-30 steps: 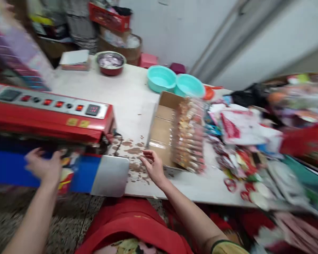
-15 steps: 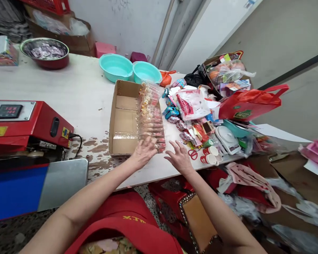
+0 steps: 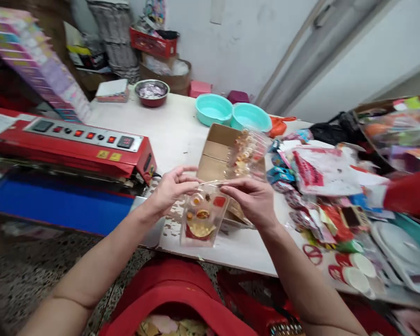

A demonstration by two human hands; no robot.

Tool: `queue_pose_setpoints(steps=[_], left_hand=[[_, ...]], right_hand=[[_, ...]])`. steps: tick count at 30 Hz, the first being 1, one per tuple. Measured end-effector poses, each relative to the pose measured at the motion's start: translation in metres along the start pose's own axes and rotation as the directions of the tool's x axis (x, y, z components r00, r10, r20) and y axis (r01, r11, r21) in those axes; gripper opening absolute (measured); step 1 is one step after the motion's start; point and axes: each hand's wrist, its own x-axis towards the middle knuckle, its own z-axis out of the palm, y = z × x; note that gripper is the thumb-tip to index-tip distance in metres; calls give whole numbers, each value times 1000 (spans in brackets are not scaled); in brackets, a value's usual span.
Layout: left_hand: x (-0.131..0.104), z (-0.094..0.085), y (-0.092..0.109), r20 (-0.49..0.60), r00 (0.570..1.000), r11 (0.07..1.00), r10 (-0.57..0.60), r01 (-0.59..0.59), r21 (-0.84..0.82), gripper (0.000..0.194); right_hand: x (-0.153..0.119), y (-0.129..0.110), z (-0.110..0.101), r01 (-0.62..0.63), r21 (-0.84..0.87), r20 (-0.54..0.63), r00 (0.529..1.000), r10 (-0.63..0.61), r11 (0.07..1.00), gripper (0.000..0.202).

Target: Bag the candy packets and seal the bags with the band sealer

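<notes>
A clear plastic packet (image 3: 202, 221) with small food-shaped pieces inside hangs upright from both hands, over the front of the table. My left hand (image 3: 175, 189) pinches its top left corner. At the top right corner, my right hand (image 3: 250, 198) grips it between thumb and fingers. Behind the packet stands an open cardboard box (image 3: 210, 161), its left part bare inside. A row of similar clear packets (image 3: 247, 151) fills the box's right side, partly hidden by my right hand.
On the left stands a red sealing machine (image 3: 91, 144) with a blue belt (image 3: 66, 203). Two turquoise basins (image 3: 213, 109) and a metal bowl of small sachets (image 3: 151, 91) sit behind. Bags, paper cups (image 3: 355, 275), scissors (image 3: 312, 254) and a white scale (image 3: 402, 252) crowd the right.
My view has turned left. My hands, earlier at the packets in the box and just right of it, now hold one packet up by its top edge in front of the box.
</notes>
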Motion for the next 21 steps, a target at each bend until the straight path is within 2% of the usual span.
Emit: queue_pose_setpoints(steps=[2, 4, 7, 9, 11, 16, 19, 21], left_hand=[[-3, -30, -14, -147, 981, 991, -123, 112, -76, 30], [-7, -59, -32, -284, 940, 977, -192, 155, -146, 26], [-11, -93, -57, -476, 835, 951, -275, 164, -261, 25], [-13, -112, -70, -551, 772, 937, -316, 162, -310, 23], [-14, -130, -80, -581, 739, 926, -341, 158, -343, 22], [-28, -171, -93, -557, 716, 887, -420, 195, -418, 34], [-37, -194, -100, -578, 692, 884, -432, 198, -423, 40], [-39, -208, -103, -624, 663, 897, -412, 178, -404, 38]], right_hand=[[11, 19, 41, -167, 134, 59, 985, 160, 977, 19], [15, 39, 80, -298, 207, 125, 953, 277, 932, 22], [14, 62, 131, -405, 237, 182, 911, 370, 883, 25], [13, 73, 159, -457, 253, 204, 887, 414, 853, 26], [13, 82, 182, -518, 292, 220, 855, 470, 804, 30], [22, 105, 227, -641, 379, 253, 765, 592, 667, 42], [31, 118, 255, -649, 374, 247, 758, 603, 662, 43], [36, 123, 276, -648, 368, 244, 759, 604, 667, 44]])
